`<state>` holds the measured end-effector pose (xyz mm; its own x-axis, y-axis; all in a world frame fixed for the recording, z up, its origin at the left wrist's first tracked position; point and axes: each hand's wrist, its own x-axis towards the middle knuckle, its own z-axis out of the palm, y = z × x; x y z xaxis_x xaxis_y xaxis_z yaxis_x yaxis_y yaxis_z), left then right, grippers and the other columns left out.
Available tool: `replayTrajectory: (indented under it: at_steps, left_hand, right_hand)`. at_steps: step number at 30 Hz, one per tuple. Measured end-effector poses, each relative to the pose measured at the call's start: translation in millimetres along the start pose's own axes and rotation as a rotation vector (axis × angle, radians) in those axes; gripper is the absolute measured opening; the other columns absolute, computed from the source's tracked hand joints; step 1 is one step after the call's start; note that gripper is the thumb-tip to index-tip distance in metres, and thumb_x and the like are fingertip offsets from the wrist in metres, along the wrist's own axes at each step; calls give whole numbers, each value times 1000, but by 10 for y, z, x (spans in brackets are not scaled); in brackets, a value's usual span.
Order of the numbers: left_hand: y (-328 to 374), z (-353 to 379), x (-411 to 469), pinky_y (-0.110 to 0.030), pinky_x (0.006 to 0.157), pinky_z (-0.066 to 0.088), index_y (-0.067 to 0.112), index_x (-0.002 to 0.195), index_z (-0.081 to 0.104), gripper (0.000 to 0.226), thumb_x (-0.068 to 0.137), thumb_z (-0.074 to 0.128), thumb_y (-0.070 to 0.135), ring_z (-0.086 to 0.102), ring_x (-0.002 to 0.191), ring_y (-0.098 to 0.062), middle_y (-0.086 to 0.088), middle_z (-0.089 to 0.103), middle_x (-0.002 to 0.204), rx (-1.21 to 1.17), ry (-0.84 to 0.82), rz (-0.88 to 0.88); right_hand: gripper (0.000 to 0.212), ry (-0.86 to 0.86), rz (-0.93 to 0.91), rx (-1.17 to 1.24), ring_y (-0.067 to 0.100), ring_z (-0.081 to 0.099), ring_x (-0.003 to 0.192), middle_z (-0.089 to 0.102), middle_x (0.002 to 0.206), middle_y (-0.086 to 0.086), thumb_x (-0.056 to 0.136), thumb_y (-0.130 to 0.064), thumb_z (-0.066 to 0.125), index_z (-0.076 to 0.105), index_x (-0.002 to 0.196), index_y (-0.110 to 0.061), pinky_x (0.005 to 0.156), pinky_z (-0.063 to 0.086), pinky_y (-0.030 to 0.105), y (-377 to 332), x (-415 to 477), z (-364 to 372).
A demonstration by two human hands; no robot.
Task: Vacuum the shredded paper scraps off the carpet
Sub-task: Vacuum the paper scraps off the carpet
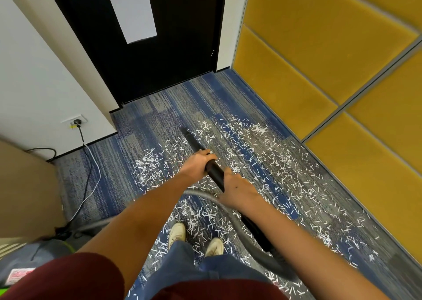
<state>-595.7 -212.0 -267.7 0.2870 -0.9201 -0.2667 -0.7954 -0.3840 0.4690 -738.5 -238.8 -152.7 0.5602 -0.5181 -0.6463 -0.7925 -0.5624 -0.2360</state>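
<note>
White paper scraps (262,153) lie strewn over the blue-grey carpet (159,117), around and beyond both grips. The left grip (196,165) is curled round the black vacuum wand (214,171) nearer its nozzle. The right grip (237,190) clasps it just behind, above the curving grey hose (205,194).

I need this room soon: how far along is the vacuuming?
Done: the blue-grey striped carpet by the black door looks scrap-free. In hand: left hand and right hand grip the black plastic vacuum wand, nozzle at the scatter's far edge. Left: white shredded paper scraps cover most of the carpet.
</note>
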Motion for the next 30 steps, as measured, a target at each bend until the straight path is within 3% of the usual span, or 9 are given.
replayTrajectory:
  at_steps: [4,7,15,22,30]
  left_hand:
    - [22,-4,24,-42,109,36,22,130,52,50,86,62,2,44,129,-30,-8,36,148,8,9,10]
    - [31,-5,17,-41,110,34,23,131,51,52,85,63,2,46,128,-29,-7,36,148,14,-6,35]
    - [111,-56,-43,-38,97,48,24,123,56,45,83,66,7,58,110,-22,2,54,129,55,9,114]
    - [67,7,-202,-35,99,44,24,125,55,49,81,66,7,58,110,-23,1,54,130,88,19,97]
    - [33,51,-375,-34,97,46,24,125,54,50,81,66,6,58,111,-24,2,53,131,81,22,45]
  right_hand:
    - [59,14,8,15,25,59,95,52,107,8,87,-12,61,28,136,-8,82,55,35,4,2,15]
    - [57,18,11,3,24,56,88,50,104,7,88,-14,62,29,134,-8,76,53,30,1,-1,41]
    - [56,-8,7,24,25,60,92,47,96,5,88,-14,62,29,134,-10,82,56,36,59,-56,50]
    - [48,-27,-7,15,28,60,100,46,97,4,87,-14,62,35,126,-9,85,52,37,43,-159,116]
    - [50,-49,-59,-12,27,59,103,53,114,9,86,-15,62,36,129,-10,85,52,35,26,-237,187]
